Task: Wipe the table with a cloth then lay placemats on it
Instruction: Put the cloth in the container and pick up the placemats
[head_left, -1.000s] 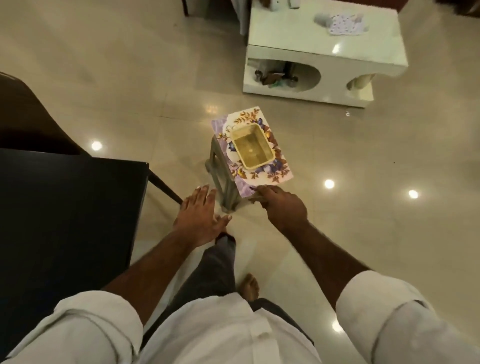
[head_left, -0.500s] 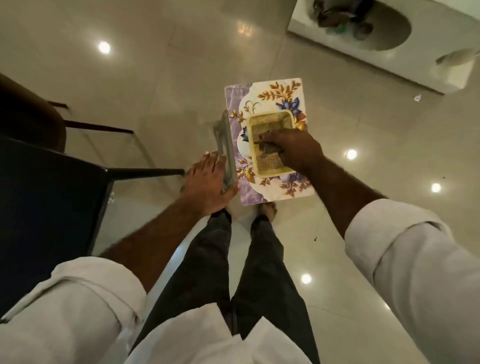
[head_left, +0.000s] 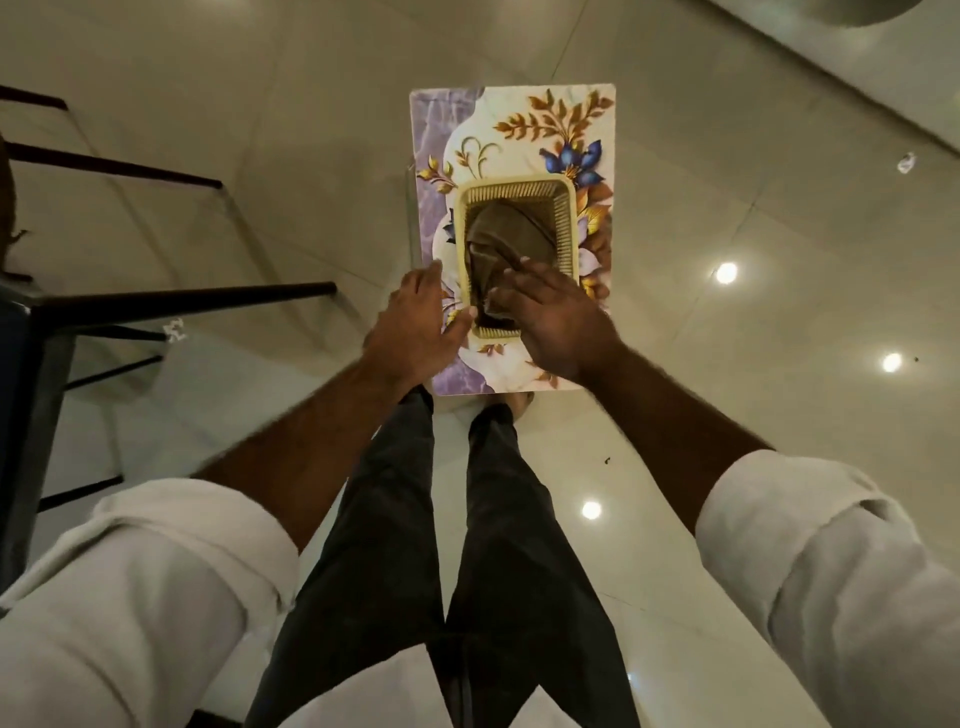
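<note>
Beneath the left hand (head_left: 415, 317) and right hand (head_left: 550, 322): a smooth, glossy tabletop (head_left: 519, 119) with a printed floral finish. Just beyond the fingertips, a latticed plastic basket (head_left: 569, 208) contains a soft, creased, matt cloth (head_left: 506, 234). Floor (head_left: 727, 415) around the hands: polished, reflective tile.
</note>
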